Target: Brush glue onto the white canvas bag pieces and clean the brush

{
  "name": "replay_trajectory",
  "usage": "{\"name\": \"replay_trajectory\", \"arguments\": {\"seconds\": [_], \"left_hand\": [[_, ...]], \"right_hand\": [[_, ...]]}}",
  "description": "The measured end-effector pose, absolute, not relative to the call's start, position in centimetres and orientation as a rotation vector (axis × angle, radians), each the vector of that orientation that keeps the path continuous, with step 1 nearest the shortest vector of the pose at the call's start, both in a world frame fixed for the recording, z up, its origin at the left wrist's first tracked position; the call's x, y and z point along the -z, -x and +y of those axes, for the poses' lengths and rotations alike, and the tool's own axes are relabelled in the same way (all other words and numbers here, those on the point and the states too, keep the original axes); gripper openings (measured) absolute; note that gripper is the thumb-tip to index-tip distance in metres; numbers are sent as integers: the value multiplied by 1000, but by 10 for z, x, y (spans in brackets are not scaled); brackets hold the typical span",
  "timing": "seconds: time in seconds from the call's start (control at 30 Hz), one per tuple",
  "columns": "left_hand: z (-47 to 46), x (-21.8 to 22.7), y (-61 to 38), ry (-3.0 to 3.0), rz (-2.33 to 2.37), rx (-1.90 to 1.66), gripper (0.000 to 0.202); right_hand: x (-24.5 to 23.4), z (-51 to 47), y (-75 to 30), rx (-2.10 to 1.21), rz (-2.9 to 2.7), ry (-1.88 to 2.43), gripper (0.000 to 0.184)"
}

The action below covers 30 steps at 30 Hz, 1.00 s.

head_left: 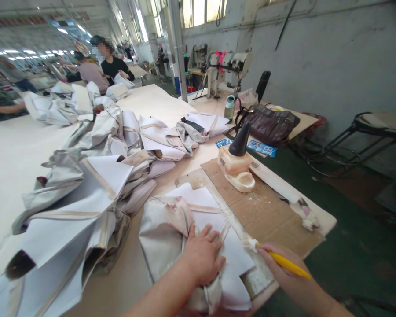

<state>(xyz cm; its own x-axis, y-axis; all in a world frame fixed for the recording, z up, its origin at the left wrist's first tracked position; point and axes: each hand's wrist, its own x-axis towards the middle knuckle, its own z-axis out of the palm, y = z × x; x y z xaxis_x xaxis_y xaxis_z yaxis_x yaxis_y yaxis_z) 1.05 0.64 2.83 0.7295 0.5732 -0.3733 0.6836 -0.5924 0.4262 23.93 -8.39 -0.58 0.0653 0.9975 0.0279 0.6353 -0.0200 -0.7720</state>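
Note:
My left hand (202,255) lies with fingers spread on a grey and white fabric piece (171,229) at the near edge of the table, pressing it flat. My right hand (285,268) is closed round a yellow-handled brush (288,264). The brush's whitish tip (252,243) touches the right edge of the fabric piece, over a glue-stained strip of board (232,220).
A glue pot with a black cone top (238,160) stands on cardboard (267,207) ahead. Heaps of similar fabric pieces (86,176) fill the table's left and middle. A brown handbag (269,123), a bottle (230,107) and sewing machines (222,70) are behind. Other people sit far left. A stool (376,127) is at right.

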Motion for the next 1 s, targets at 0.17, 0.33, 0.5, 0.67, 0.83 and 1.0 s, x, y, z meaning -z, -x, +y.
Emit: {"name": "replay_trajectory", "arguments": {"seconds": [0.17,0.33,0.5,0.67,0.83,1.0], "left_hand": [[6,-29,-8,-2335,961,225,41],[9,-27,-5,-2314,929,207,42],[15,-5,-4,-2279,883,208,42],[19,21,-4,-2251,903,218,27],[22,22,-6,-2173,910,272,29],[26,-1,-13,-2153,894,362,26]], "right_hand": [[18,-50,-229,-780,-1673,1618,24],[23,-23,-221,-855,-1614,1635,28],[34,-2,-218,-837,-1587,1617,30],[39,35,-207,-909,-1559,1591,31],[31,103,-179,-968,-1521,1538,29],[32,164,-154,-1000,-1428,1500,23]]}}
